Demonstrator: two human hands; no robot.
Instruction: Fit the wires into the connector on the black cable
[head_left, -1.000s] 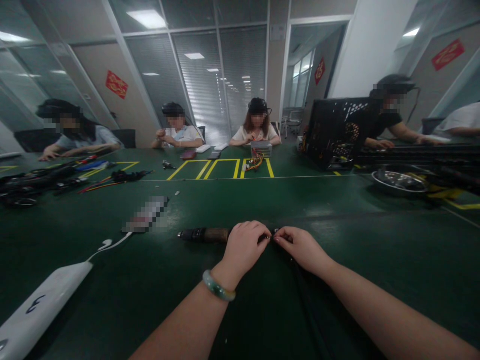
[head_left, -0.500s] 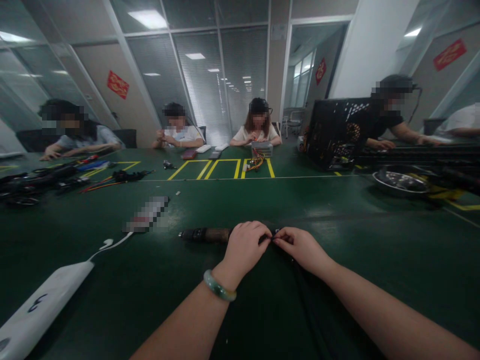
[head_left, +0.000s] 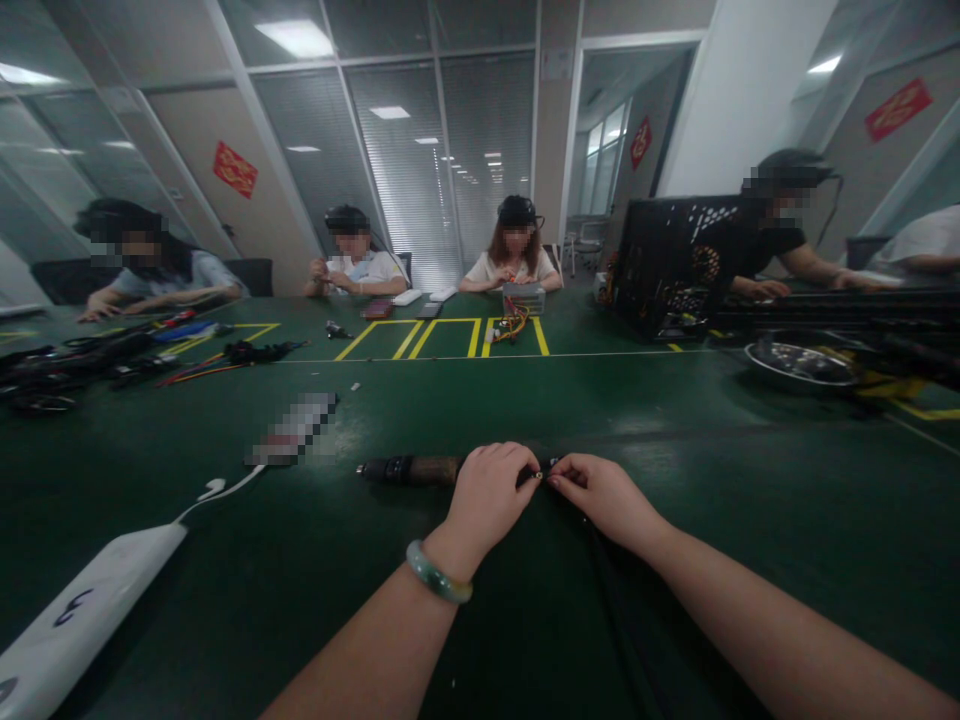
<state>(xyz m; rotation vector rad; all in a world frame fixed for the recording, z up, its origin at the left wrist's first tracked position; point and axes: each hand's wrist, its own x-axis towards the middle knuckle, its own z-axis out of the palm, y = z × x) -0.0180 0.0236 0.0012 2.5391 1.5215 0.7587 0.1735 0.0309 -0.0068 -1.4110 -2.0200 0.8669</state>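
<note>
My left hand [head_left: 495, 480], with a green bangle at its wrist, is closed in a pinch. A tiny piece with a brass-coloured end [head_left: 538, 475] shows at its fingertips; its kind is too small to tell. Just to the right my right hand [head_left: 600, 492] pinches too, its fingertips close to the left ones with a narrow gap between. Whatever it holds, if anything, is hidden. Behind the hands a dark, pen-shaped electric screwdriver [head_left: 412, 470] lies on the green table, its tip pointing left and its other end covered by my left hand.
At left lie a white power bank [head_left: 97, 600] and a phone [head_left: 296, 425] joined by a white cable. A black cable bundle [head_left: 67, 365] is farther back. At right stand a metal bowl [head_left: 802, 362] and a black computer case [head_left: 667, 270]. Several people sit across the table.
The fingertips of my two hands have parted slightly, and a brass-coloured end now shows at the left ones. Nothing else has visibly moved.
</note>
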